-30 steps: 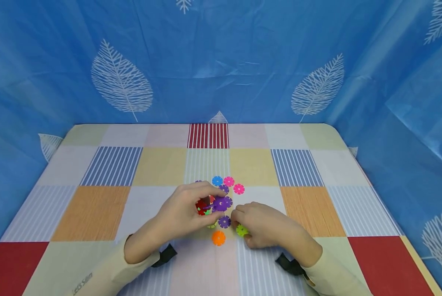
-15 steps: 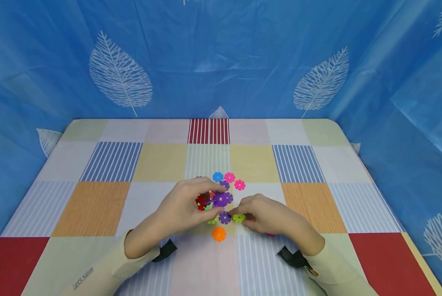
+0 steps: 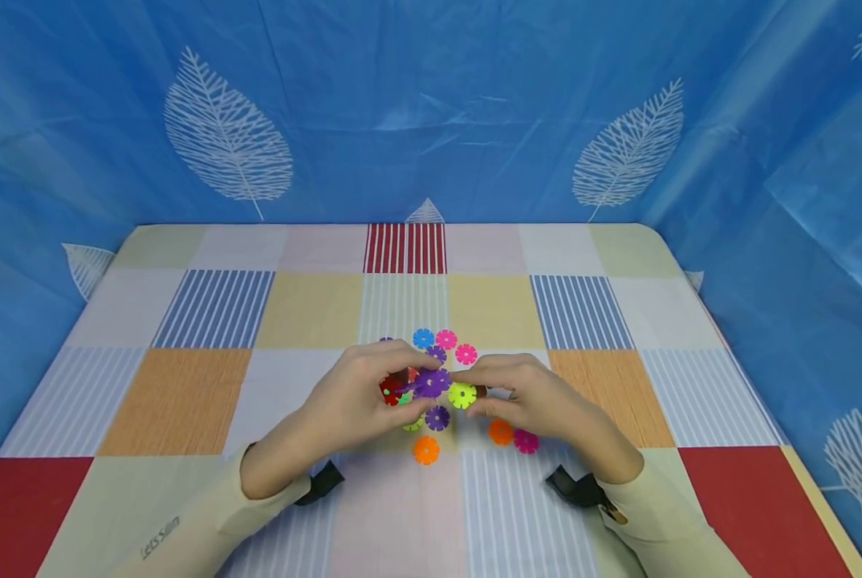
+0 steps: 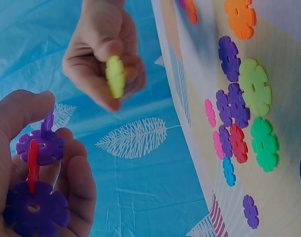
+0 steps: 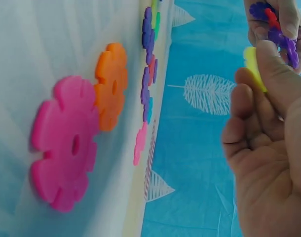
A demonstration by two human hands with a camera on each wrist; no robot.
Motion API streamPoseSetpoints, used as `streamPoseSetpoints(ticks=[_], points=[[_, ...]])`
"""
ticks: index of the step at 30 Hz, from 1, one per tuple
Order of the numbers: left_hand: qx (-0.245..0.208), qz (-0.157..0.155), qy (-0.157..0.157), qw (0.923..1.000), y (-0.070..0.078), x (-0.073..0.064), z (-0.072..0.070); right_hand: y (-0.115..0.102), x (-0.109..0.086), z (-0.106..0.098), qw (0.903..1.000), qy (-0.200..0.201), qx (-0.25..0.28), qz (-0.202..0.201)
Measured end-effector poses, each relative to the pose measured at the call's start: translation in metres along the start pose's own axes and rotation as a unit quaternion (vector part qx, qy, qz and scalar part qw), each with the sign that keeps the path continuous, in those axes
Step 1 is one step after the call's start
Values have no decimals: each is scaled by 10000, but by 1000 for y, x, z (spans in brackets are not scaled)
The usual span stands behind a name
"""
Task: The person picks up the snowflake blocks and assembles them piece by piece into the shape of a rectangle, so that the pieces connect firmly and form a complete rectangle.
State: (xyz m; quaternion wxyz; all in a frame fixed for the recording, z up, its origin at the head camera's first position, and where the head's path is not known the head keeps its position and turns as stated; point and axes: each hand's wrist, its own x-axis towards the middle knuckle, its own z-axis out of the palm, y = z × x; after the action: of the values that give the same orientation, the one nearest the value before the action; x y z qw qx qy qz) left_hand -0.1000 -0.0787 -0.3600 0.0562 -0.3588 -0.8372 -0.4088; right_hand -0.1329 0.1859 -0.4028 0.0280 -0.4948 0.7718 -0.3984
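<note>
My left hand [image 3: 373, 385] grips a joined cluster of snowflake discs [image 4: 39, 148], purple ones linked by a red one, held above the table. Thumb and fingers of my right hand [image 3: 539, 393] pinch a single yellow-green snowflake disc [image 3: 462, 395]. In the head view this disc sits right beside the purple part of the cluster. The left wrist view shows a gap between the yellow-green disc [image 4: 115, 77] and the cluster, with the disc seen edge-on.
Loose snowflake discs lie on the checked tablecloth [image 3: 402, 522]: orange [image 3: 426, 450], purple [image 3: 437, 418], blue [image 3: 423, 338] and pink [image 3: 465, 354] among them. Another orange disc [image 3: 500, 432] and a magenta disc [image 3: 526, 441] lie near the right wrist. A blue curtain [image 3: 431, 104] hangs behind the table.
My right hand has picked up the yellow-green disc from the table and brought it up and left, beside the cluster. Orange and magenta discs have come into view. The left hand keeps its grip.
</note>
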Motion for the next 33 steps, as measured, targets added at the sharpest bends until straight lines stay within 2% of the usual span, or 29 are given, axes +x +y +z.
streamPoseSetpoints(ticks=[4, 9, 16, 27, 29, 33], points=[[-32, 29, 29, 10000, -1, 0, 0, 1, 3, -2, 9958, 584, 192, -678], [-82, 90, 20, 9999, -2, 1, 0, 2, 7, -1, 9805, 1288, 253, -1463], [-180, 479, -115, 9986, -3, 1, 1, 0, 14, 0, 9618, 1754, 260, -2087], [-134, 484, 29, 9987, -2, 1, 2, -8, 18, 0, 9454, 2221, -577, -2316], [-109, 517, 61, 9986, -2, 1, 2, -9, 18, 0, 9468, 2272, -621, -2192], [-99, 504, 71, 9987, -3, 1, 2, -13, 17, 3, 9593, 2155, -543, -1740]])
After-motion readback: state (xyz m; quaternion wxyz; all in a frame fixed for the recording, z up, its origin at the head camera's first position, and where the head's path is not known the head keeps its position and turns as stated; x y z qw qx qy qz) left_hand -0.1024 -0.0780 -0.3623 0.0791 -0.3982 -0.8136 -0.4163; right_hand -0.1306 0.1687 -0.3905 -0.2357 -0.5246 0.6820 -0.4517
